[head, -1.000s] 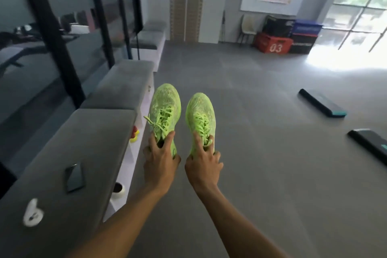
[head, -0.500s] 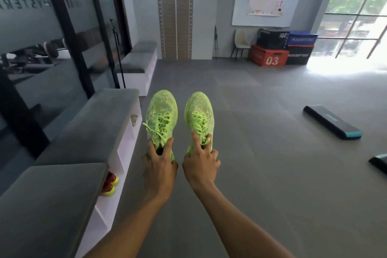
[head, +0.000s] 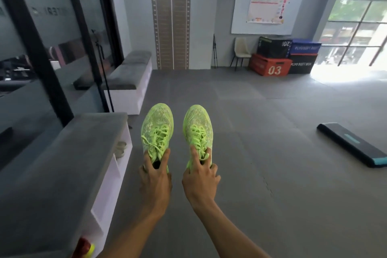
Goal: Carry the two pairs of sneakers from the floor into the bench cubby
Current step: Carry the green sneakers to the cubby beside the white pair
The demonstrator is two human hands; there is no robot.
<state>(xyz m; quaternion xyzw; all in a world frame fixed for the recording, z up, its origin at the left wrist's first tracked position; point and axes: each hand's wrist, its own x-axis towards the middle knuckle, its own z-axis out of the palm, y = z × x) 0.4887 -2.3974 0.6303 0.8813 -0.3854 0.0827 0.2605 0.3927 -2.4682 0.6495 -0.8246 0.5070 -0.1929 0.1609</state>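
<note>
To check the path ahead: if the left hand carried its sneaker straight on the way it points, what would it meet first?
Probably nothing soon: the left hand and its green sneaker point down open floor, just right of the bench. Depth is unclear.

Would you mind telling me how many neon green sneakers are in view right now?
2. The left sneaker is held at its collar by the left hand; the right sneaker by the right hand, side by side above the floor. None others show.

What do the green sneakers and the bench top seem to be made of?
Green sneakers: apparently knit mesh, matte, judging by the speckled, textured uppers; woven-looking laces. Bench top: looks like grey fabric or suede-like padding, matte with soft rounded edges, over a smooth white body.
</note>
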